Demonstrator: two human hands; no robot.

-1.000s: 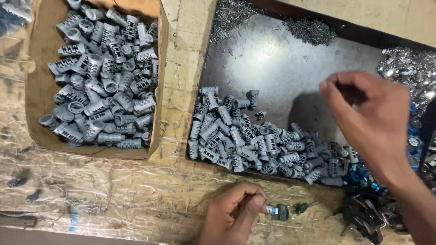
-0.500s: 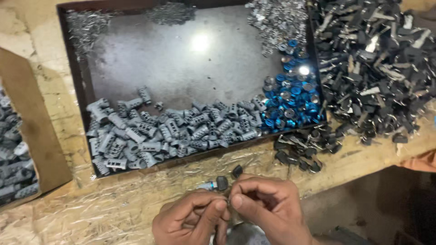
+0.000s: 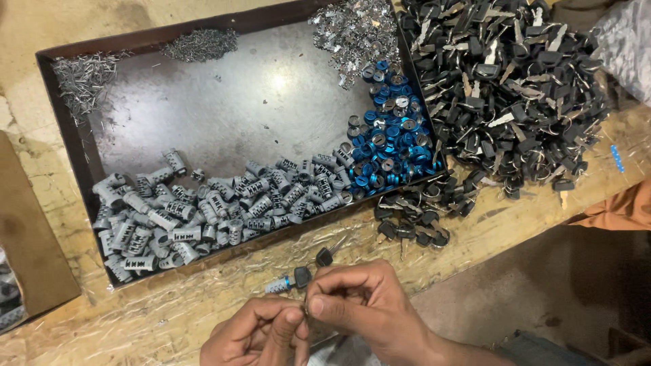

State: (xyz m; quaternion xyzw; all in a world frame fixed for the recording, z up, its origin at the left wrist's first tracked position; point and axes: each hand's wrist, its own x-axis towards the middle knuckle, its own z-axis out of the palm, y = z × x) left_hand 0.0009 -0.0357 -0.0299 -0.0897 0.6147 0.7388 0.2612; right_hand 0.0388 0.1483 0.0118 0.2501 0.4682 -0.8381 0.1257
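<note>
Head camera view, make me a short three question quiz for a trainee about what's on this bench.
1. True or false: the blue rings lie inside the metal tray.
2. What lies heaped right of the tray? A) black-headed keys B) washers C) springs
3. What do the left hand and right hand hold between them?

Key: 1 true. 2 A, the black-headed keys. 3 A keyed grey cylinder, near the grey cylinders.

Bench spread, packed with parts

Dark metal tray carries grey cylinders, blue rings, silver bits; black-headed keys heaped just beside; cardboard box far left.
</note>
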